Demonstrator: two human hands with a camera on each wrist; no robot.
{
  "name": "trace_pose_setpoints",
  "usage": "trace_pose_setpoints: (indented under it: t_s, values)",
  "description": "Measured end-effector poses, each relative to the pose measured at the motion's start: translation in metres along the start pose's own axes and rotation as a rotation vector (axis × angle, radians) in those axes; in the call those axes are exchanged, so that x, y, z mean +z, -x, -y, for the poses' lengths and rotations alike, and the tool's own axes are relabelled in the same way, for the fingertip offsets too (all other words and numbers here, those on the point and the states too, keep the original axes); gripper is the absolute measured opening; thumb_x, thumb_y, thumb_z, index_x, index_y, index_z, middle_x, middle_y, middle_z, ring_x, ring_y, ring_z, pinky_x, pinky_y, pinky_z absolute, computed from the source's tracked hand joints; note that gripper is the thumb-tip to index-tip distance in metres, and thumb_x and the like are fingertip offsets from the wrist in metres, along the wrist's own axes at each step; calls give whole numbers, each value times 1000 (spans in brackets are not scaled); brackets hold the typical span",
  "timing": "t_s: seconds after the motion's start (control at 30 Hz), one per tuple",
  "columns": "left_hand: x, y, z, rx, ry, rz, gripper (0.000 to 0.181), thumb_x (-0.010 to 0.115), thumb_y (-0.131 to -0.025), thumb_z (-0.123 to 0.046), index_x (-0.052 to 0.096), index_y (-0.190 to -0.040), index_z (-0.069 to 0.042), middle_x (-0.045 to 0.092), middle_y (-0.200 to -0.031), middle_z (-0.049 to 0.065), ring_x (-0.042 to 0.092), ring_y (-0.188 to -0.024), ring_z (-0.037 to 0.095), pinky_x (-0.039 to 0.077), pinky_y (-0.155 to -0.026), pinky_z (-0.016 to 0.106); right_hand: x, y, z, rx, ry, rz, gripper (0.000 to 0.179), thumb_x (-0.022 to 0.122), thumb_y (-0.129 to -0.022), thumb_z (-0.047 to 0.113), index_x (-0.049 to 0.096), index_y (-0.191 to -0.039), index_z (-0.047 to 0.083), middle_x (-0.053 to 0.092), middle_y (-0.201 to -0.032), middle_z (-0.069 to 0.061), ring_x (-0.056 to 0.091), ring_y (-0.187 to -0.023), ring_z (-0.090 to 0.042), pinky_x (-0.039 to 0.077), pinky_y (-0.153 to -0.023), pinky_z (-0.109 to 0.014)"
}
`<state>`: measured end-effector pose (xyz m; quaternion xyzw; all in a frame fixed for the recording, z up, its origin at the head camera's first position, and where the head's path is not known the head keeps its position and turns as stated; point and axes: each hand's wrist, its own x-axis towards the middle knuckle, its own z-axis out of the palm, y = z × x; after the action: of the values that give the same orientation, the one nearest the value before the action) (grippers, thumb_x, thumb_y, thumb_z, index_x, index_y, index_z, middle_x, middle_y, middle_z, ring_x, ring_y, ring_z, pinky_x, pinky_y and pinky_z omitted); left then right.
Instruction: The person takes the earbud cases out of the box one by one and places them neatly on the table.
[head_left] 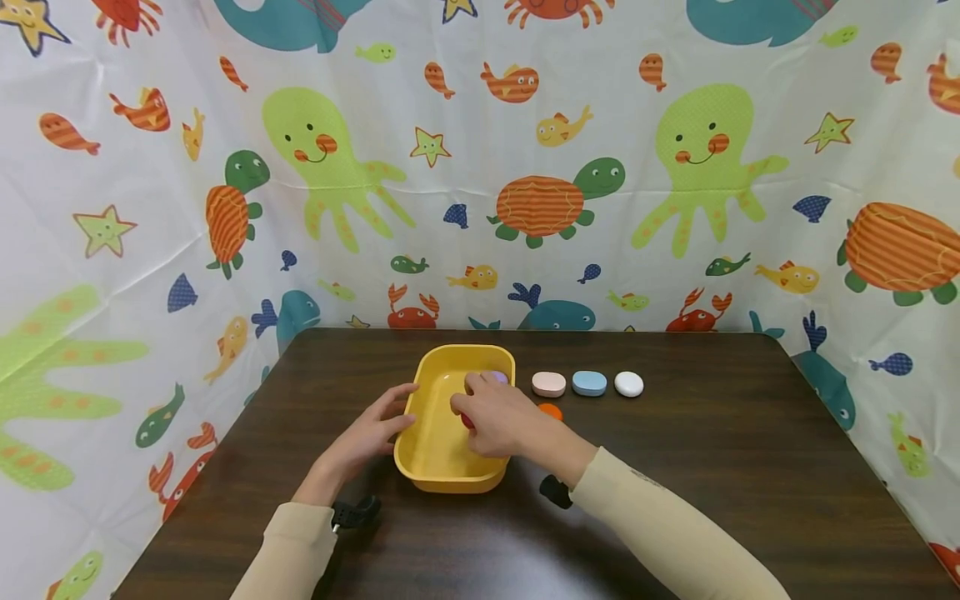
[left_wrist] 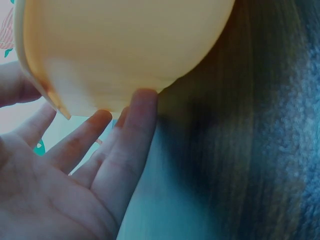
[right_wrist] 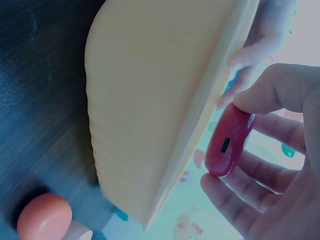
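My right hand [head_left: 495, 417] is above the inside of a yellow plastic bin [head_left: 453, 484]. Its thumb and fingertips pinch a small red rounded case [right_wrist: 229, 141] with a charging port, which shows clearly in the right wrist view. Inside the bin at the far right end, partly hidden by this hand, is a lilac rounded piece [head_left: 498, 377]. My left hand [head_left: 367, 433] is at the bin's left side, thumb near the rim. In the left wrist view, its fairly straight fingers [left_wrist: 132, 135] touch the outer wall from below.
On the dark wooden table [head_left: 712, 450], right of the bin, lie a pink case [head_left: 548, 384], a blue case [head_left: 589, 383] and a white case [head_left: 628, 384] in a row. An orange case [head_left: 551, 411] lies nearer, partly behind my right wrist. A sea-animal curtain [head_left: 465, 125] hangs behind.
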<state>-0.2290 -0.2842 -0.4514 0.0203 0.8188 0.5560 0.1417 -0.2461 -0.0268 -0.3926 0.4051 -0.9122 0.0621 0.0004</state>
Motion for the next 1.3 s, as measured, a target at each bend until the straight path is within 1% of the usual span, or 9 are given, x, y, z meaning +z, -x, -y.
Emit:
trace_pose_setpoints:
  t_s: [0.23, 0.4, 0.47, 0.73, 0.93, 1.03, 1.2, 1.3]
  values:
    - [1, 0, -1, 7, -2, 0, 58, 57, -104, -29, 32, -156, -23, 31, -157, 25, 47, -134, 44, 51, -99, 57, -5, 9, -4, 6, 1, -34, 35, 76, -84, 22, 68, -117, 20, 51, -107, -1, 45, -101, -20, 50, -82, -29]
    - [1, -1, 0, 12, 4, 2, 58, 57, -104, -28, 32, -156, -22, 30, -158, 25, 47, -134, 43, 52, -98, 55, -8, 15, -9, 1, 10, -64, 32, 75, -84, 21, 68, -116, 18, 49, -104, -1, 44, -97, -20, 47, -77, -28]
    - [1, -1, 0, 14, 8, 3, 58, 57, -104, -28, 32, -157, -21, 30, -158, 25, 48, -134, 43, 52, -98, 55, -8, 17, -12, 8, 6, -72, 34, 76, -84, 21, 67, -116, 18, 49, -104, -1, 43, -97, -19, 47, -77, -28]
    - [0, -2, 1, 22, 16, 15, 59, 56, -105, -27, 30, -157, -21, 29, -158, 25, 49, -133, 42, 53, -97, 55, -8, 26, -23, 53, -29, -118, 38, 79, -81, 20, 68, -118, 17, 52, -108, -3, 45, -101, -21, 50, -83, -29]
    - [0, -3, 2, 15, 20, 13, 58, 55, -105, -25, 30, -157, -21, 29, -158, 26, 51, -131, 41, 54, -96, 53, -5, 31, -33, 75, -29, -125, 42, 78, -82, 20, 68, -123, 18, 55, -114, -5, 45, -104, -22, 49, -85, -31]
    - [0, -2, 2, 13, 20, 10, 57, 54, -106, -23, 30, -157, -20, 29, -158, 26, 51, -130, 41, 54, -95, 53, -5, 33, -38, 82, -23, -129, 40, 78, -82, 19, 69, -121, 17, 54, -113, -5, 44, -102, -21, 49, -82, -32]
    - [0, -3, 2, 19, 21, 13, 57, 53, -106, -21, 29, -158, -18, 30, -157, 27, 52, -130, 42, 55, -94, 53, -6, 37, -46, 87, -9, -153, 33, 78, -82, 19, 70, -113, 16, 49, -103, -3, 43, -95, -19, 45, -74, -29]
    - [-1, -4, 3, 20, 22, 14, 57, 53, -106, -21, 29, -158, -18, 31, -157, 26, 52, -129, 42, 55, -94, 52, -4, 39, -52, 95, 0, -166, 30, 77, -82, 18, 69, -112, 15, 48, -99, -2, 42, -92, -19, 44, -72, -27]
